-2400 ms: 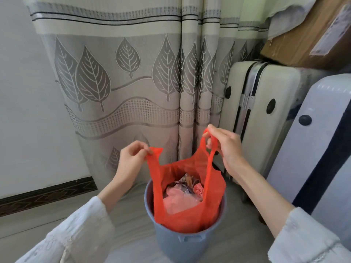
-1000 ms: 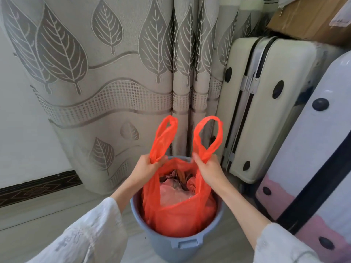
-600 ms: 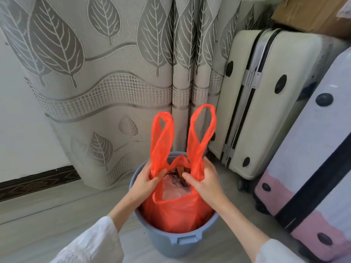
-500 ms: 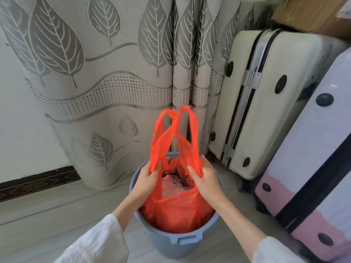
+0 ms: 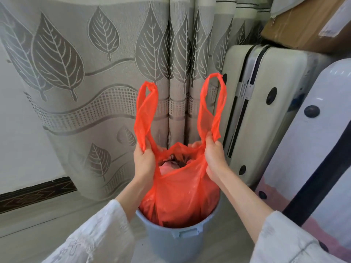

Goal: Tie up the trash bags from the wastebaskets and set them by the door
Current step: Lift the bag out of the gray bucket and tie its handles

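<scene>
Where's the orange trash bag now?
Head view, centre: the orange trash bag sits in the blue-grey wastebasket, before the leaf-print curtain.

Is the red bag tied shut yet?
No, still open. The red bag gapes between the left hand and right hand; its two loops stand apart, unknotted.

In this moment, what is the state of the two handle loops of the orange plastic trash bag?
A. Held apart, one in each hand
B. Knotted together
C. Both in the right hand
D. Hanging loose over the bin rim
A: the left hand grips one loop of the orange plastic trash bag, the right hand grips the other, with open space between the loops and no knot.
</scene>
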